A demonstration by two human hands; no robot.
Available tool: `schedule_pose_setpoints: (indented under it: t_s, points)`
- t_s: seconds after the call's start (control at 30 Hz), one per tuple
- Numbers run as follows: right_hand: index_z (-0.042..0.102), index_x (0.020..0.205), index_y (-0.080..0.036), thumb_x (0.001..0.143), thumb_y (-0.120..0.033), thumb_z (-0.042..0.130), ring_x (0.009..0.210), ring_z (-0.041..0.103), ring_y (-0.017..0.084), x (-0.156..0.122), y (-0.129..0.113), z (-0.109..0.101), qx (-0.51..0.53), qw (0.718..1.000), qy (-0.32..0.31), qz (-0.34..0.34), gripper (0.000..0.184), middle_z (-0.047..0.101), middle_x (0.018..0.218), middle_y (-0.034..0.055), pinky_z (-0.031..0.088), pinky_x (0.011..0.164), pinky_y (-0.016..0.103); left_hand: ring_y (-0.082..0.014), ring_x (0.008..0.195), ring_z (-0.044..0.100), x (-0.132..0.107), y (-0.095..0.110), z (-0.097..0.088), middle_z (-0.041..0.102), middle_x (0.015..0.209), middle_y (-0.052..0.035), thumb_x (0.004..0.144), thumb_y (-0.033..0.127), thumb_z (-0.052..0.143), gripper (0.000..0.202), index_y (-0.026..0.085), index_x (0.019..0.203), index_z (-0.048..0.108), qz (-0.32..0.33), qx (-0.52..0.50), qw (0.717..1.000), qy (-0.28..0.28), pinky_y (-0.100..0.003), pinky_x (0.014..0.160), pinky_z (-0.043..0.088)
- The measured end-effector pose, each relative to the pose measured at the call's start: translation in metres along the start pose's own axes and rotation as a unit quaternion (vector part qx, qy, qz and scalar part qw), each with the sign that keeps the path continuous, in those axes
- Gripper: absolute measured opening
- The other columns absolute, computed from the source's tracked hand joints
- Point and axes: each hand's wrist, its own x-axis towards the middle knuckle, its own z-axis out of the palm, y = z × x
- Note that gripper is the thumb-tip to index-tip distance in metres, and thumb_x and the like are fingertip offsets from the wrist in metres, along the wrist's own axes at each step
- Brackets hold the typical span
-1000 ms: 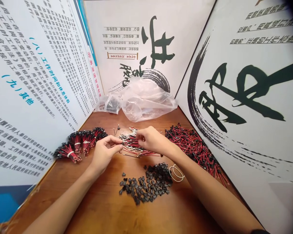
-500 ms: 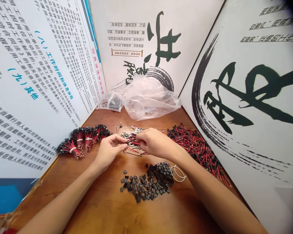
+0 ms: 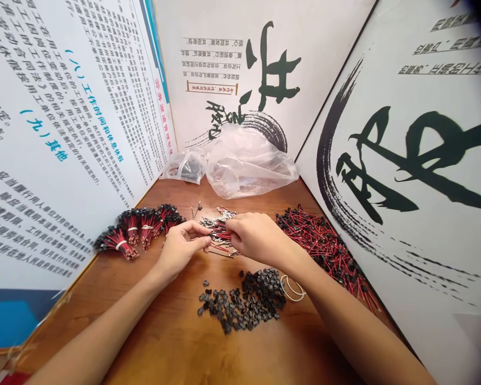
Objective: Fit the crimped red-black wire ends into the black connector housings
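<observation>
My left hand (image 3: 183, 247) is closed in a pinch, with a small black connector housing (image 3: 209, 236) just showing at the thumb and fingertip. Facing it, my right hand (image 3: 253, 238) is curled, its fingertips turned away from view, so what it grips is hidden. Between and behind both hands lies a pile of loose red and black wires (image 3: 220, 227) with silvery metal ends. A few stray wires lie on the table below the fingers. Nearer to me spreads a heap of small black connector housings (image 3: 260, 291).
Banded wire bundles (image 3: 120, 243) stand at the left. A large heap of red-black wires with black connectors (image 3: 324, 240) lies along the right panel. Pale rubber bands (image 3: 292, 289) rest by my right forearm. Clear plastic bags (image 3: 250, 166) sit at the back. Printed panels enclose the wooden table (image 3: 164, 342).
My hands hold nearly the same pose, the right one a little nearer the viewer's right. The whole view has shifted slightly. The heaps on the table look unchanged.
</observation>
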Motion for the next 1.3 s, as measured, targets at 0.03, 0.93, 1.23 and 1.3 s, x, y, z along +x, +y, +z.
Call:
schedule_pose_setpoints:
  t_s: [0.03,0.93,1.23,1.3]
  points:
    - [0.061,0.080,-0.018,0.085,-0.017,0.053,0.064,0.049,0.015,0.000,-0.001,-0.001,-0.004,1.000,-0.002,0.000,0.010,0.065,0.077,0.0051,0.018,0.055,0.031,-0.0141,0.059,0.063,0.000,0.000,0.000,0.067,0.064,-0.0009,0.071,0.018,0.076,0.014,0.014,0.080,0.065,0.000,0.000,1.000,0.000,-0.026,0.063,0.050]
    - [0.059,0.075,-0.017,0.087,-0.017,0.054,0.067,0.047,0.012,-0.002,-0.003,0.002,0.106,0.993,0.049,-0.010,0.013,0.062,0.074,0.0005,0.019,0.057,0.027,-0.0151,0.067,0.064,-0.006,0.002,0.005,0.070,0.082,-0.0053,0.069,0.021,0.079,0.018,0.013,0.083,0.069,0.045,0.029,0.999,0.011,-0.027,0.063,0.053]
    - [0.053,0.070,-0.016,0.084,-0.014,0.054,0.065,0.043,0.011,-0.001,-0.008,0.007,0.137,0.988,0.066,-0.026,0.014,0.057,0.069,0.0001,0.021,0.058,0.026,-0.0145,0.068,0.066,-0.008,0.002,0.007,0.071,0.078,-0.0043,0.069,0.016,0.078,0.012,0.014,0.078,0.071,0.056,0.020,0.998,0.021,-0.025,0.062,0.055]
    - [0.052,0.069,-0.016,0.082,-0.013,0.055,0.064,0.041,0.011,-0.001,-0.009,0.008,0.148,0.986,0.072,-0.037,0.014,0.055,0.068,-0.0004,0.022,0.058,0.026,-0.0143,0.065,0.066,-0.009,0.001,0.007,0.071,0.077,-0.0043,0.068,0.016,0.078,0.012,0.014,0.077,0.071,0.060,0.009,0.998,0.017,-0.025,0.061,0.054]
